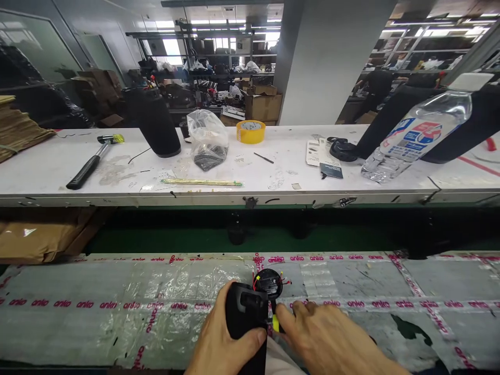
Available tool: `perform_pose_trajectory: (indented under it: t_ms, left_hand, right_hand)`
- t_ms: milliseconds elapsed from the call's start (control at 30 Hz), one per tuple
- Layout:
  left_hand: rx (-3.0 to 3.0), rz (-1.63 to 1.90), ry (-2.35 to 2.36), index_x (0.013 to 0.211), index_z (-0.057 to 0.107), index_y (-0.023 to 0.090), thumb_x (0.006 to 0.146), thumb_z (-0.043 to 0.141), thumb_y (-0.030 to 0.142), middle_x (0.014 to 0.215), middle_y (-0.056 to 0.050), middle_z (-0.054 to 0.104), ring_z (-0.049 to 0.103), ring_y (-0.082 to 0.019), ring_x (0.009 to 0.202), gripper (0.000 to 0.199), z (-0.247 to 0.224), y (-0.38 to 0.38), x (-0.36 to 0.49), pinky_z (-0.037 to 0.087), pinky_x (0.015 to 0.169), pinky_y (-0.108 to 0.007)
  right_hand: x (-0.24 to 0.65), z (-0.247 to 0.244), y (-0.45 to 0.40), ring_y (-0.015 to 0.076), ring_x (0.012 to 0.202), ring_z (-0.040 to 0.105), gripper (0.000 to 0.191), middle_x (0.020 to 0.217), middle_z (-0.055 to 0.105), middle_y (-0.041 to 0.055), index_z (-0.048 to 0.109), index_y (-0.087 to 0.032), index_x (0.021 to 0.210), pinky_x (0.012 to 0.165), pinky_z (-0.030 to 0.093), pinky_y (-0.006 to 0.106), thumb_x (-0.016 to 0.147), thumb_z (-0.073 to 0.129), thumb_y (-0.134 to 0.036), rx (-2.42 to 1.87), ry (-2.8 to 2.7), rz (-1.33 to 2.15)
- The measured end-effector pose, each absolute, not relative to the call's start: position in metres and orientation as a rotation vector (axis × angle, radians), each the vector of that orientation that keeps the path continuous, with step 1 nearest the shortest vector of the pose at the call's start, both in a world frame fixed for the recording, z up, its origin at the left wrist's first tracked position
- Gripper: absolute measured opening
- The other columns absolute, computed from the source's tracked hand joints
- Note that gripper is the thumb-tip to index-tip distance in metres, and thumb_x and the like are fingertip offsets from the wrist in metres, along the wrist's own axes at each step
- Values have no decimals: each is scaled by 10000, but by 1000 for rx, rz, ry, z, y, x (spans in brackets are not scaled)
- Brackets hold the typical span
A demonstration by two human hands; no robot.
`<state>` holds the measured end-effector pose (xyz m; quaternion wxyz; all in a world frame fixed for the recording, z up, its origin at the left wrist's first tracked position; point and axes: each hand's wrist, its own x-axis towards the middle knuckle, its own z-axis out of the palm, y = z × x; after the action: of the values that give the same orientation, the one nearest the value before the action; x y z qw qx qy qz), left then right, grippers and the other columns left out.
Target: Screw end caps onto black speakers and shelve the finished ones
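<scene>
My left hand point(226, 338) is wrapped round a black housing point(247, 317) with a recessed opening near its top, held upright at the bottom centre. Against its right side, my right hand point(320, 333) has its fingers closed on a tool with a yellow part point(275, 323); the rest of the tool is mostly hidden by the fingers. Just beyond the housing, a round black part point(267, 284) with red and yellow wire ends lies on the plastic-covered work surface point(187, 323).
On the white shelf point(156, 172) stand a black cylinder point(156, 122), a hammer point(89, 164), a plastic bag point(208, 138), yellow tape point(250, 133) and a tilted water bottle point(417, 133). Brown packaging point(39, 234) is at left. People are in the right background.
</scene>
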<state>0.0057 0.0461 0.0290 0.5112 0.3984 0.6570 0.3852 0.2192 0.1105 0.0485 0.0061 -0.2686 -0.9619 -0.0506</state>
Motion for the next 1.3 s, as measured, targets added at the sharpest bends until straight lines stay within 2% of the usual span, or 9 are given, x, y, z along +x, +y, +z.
perform_pose_trajectory:
  t_ms: [100, 167, 300, 367, 533, 700, 900, 1100, 1300]
  left_hand:
    - [946, 931, 1599, 1456, 498, 220, 730, 792, 412, 1356, -133, 702, 613, -393, 1305, 806, 25, 47, 8, 419, 1138, -511]
    - [906, 961, 1562, 1458, 484, 217, 719, 809, 462, 1373, -134, 694, 608, -392, 1315, 843, 22, 47, 8, 402, 1151, -511]
    - [779, 1051, 1418, 1447, 496, 220, 714, 839, 591, 1361, -130, 710, 625, -401, 1307, 891, 18, 48, 0, 419, 1152, -505]
    - [767, 1045, 1353, 1433, 511, 219, 737, 841, 594, 1358, -130, 715, 618, -408, 1322, 857, 18, 48, -4, 428, 1149, -514]
    - [694, 1013, 1295, 1555, 382, 267, 760, 848, 582, 1444, -109, 676, 593, -395, 1371, 974, 17, 47, -11, 389, 1200, -518]
    - [746, 985, 1328, 1554, 419, 283, 776, 832, 582, 1512, -89, 631, 555, -391, 1412, 930, 16, 47, -12, 320, 1253, -508]
    - [766, 982, 1316, 1571, 394, 271, 764, 846, 570, 1468, -94, 660, 558, -386, 1398, 972, 19, 50, -13, 344, 1234, -499]
    - [808, 922, 1218, 1581, 392, 249, 738, 851, 572, 1524, -129, 612, 502, -421, 1442, 1013, 21, 59, -22, 333, 1231, -554]
    - [920, 803, 1245, 1551, 444, 258, 767, 831, 561, 1599, -105, 535, 393, -410, 1514, 925, 23, 65, -30, 281, 1260, -541]
  right_hand:
    - [215, 45, 110, 238, 395, 576, 317, 626, 630, 26, 538, -216, 961, 451, 45, 404, 676, 626, -110, -855, -3021, -260]
    - [215, 40, 111, 235, 426, 605, 288, 667, 654, 9, 524, -230, 954, 435, 85, 403, 724, 656, -120, -812, -3026, -137]
    - [223, 33, 116, 211, 596, 722, 338, 816, 726, -46, 491, -258, 1073, 465, 287, 331, 830, 681, -120, -860, -2812, 223]
    - [229, 33, 119, 213, 618, 740, 348, 827, 734, -62, 484, -267, 1110, 499, 332, 308, 863, 654, -92, -960, -2720, 276]
    - [233, 39, 122, 215, 637, 752, 271, 813, 737, -61, 514, -269, 1031, 513, 334, 294, 914, 670, -82, -1039, -2803, 382]
    - [226, 38, 123, 222, 612, 724, 309, 824, 727, -54, 498, -264, 1048, 506, 285, 318, 889, 704, -98, -986, -2877, 259]
    - [219, 36, 127, 207, 597, 665, 400, 819, 687, -54, 459, -263, 1038, 484, 183, 349, 824, 767, -123, -797, -2938, 63]
    - [226, 47, 138, 192, 606, 635, 409, 794, 641, -46, 464, -250, 1070, 497, 231, 357, 784, 723, -115, -772, -2877, -54]
    - [231, 58, 142, 203, 574, 566, 406, 730, 593, -36, 506, -243, 1065, 531, 294, 365, 727, 662, -82, -706, -2902, -305]
